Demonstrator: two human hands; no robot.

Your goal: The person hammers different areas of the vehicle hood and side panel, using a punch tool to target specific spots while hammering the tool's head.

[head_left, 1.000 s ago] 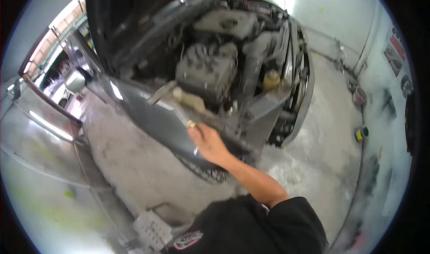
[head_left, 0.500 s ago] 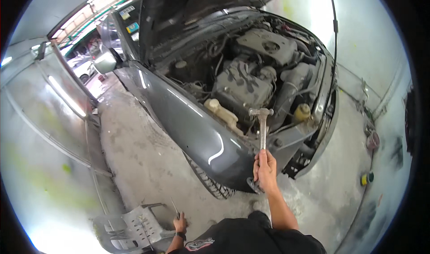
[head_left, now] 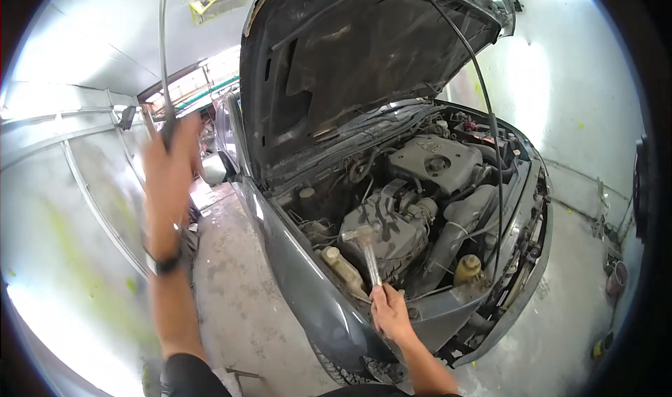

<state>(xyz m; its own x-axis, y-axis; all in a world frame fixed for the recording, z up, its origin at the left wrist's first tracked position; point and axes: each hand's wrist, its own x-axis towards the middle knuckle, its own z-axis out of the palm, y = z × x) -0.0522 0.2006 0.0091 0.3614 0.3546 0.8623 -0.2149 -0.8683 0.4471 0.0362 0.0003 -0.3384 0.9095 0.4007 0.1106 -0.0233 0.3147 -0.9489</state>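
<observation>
My right hand (head_left: pixel 390 312) is closed around the handle of a metal hammer (head_left: pixel 371 256), above the front corner of the open engine bay. The hammer's head points away from me, over the dusty engine (head_left: pixel 383 222). On the left, my left hand (head_left: pixel 171 166) is raised high and smeared by motion. A long, thin metal shaft with a dark handle, like a screwdriver (head_left: pixel 164 54), rises from its grip; the tip lies outside the picture. The dark grey car's fender (head_left: pixel 301 264) runs between my two arms.
The hood (head_left: pixel 350 61) stands raised, with a dark prop rod (head_left: pixel 483 89) in front of it. A pale reservoir (head_left: pixel 343 267) and a yellowish one (head_left: pixel 467 267) sit in the bay. Booth walls (head_left: pixel 63 236) flank the car. Tins (head_left: pixel 616 278) stand by the right wall.
My left hand has swung up from low near the floor to high on the left, with the screwdriver-like tool in it. My right hand and the hammer sit lower and further left in view, which has tilted up.
</observation>
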